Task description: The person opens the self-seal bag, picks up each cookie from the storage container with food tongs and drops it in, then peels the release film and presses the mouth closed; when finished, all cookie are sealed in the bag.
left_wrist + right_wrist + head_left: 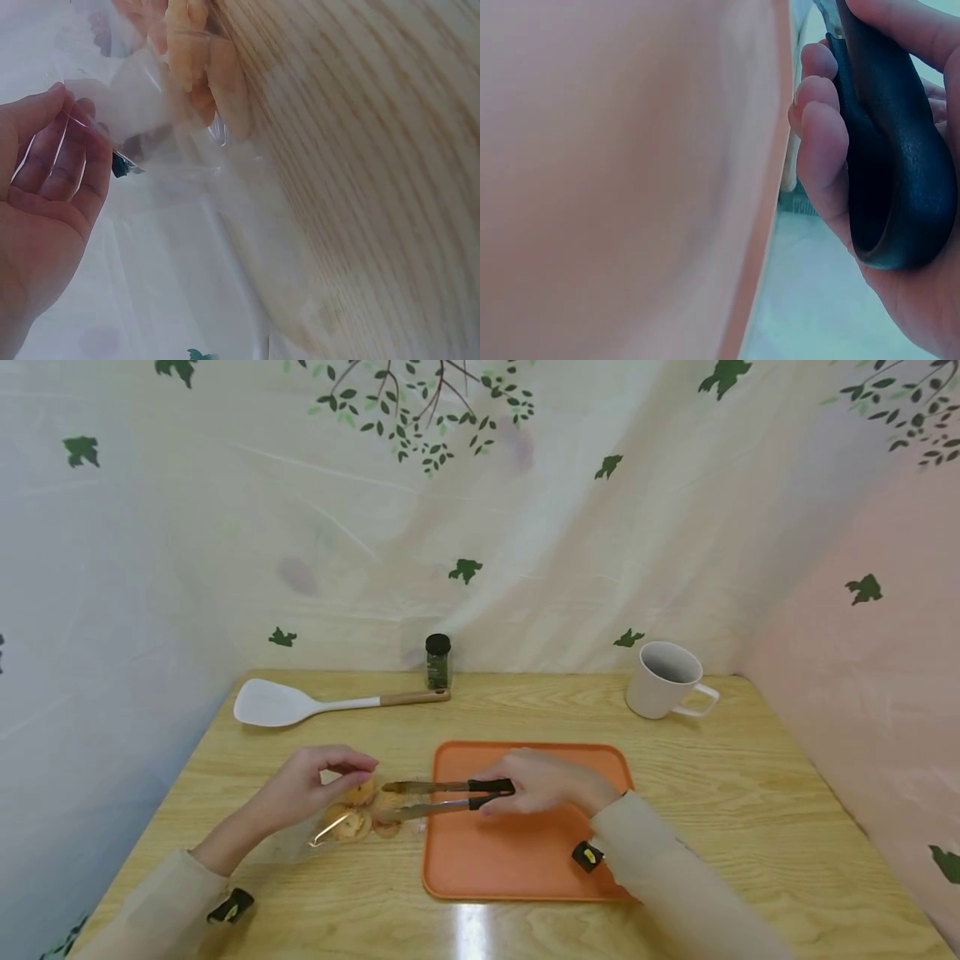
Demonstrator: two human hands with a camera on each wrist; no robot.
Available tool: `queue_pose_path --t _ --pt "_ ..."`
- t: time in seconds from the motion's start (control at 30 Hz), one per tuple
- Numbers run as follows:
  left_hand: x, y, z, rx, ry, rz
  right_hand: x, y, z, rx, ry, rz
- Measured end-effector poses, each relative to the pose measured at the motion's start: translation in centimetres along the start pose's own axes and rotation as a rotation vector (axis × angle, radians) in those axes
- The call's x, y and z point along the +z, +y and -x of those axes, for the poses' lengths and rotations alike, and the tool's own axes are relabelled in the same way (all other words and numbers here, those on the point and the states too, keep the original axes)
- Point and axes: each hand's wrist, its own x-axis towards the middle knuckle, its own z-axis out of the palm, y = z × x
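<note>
A clear plastic bag (pixel 288 845) of round cookies (pixel 351 824) lies on the table, left of the orange tray (pixel 517 870). My left hand (pixel 300 789) pinches the bag's edge between thumb and fingertips, the thin film (pixel 161 97) showing in the left wrist view. In my right hand (pixel 555 783), above the tray, are metal tongs (pixel 442 787); fingers wrap round their black handle (pixel 919 172) in the right wrist view. Pointing left, the tongs' parted tips reach the cookies. Whether they are inside the bag I cannot tell.
Behind the bag lies a white spatula (pixel 273 703) with a wooden handle. A small black-lidded spice jar (pixel 438 664) stands at the back edge, near that handle's end. At the back right is a white mug (pixel 651 693). Patterned cloth (pixel 375 568) hangs around the table.
</note>
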Motion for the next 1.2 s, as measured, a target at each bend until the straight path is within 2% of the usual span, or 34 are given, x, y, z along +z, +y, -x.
queue_pose_path --t 0.3,0.63,0.93,1.2 --pt "-0.1 0.2 -0.2 -0.033 -0.008 -0.030 -0.1 -0.8 -1.8 -0.007 -0.030 -0.054" --pt "0.0 0.3 -0.3 -0.016 -0.009 -0.014 -0.3 -1.2 -1.6 -0.033 -0.007 -0.026" --pt "0.1 0.3 -0.3 -0.026 -0.006 -0.026 -0.6 -1.3 -0.3 -0.007 0.026 -0.035" --pt "0.2 0.1 0.1 -0.035 -0.002 0.007 -1.8 -1.6 2.2 -0.007 0.054 0.077"
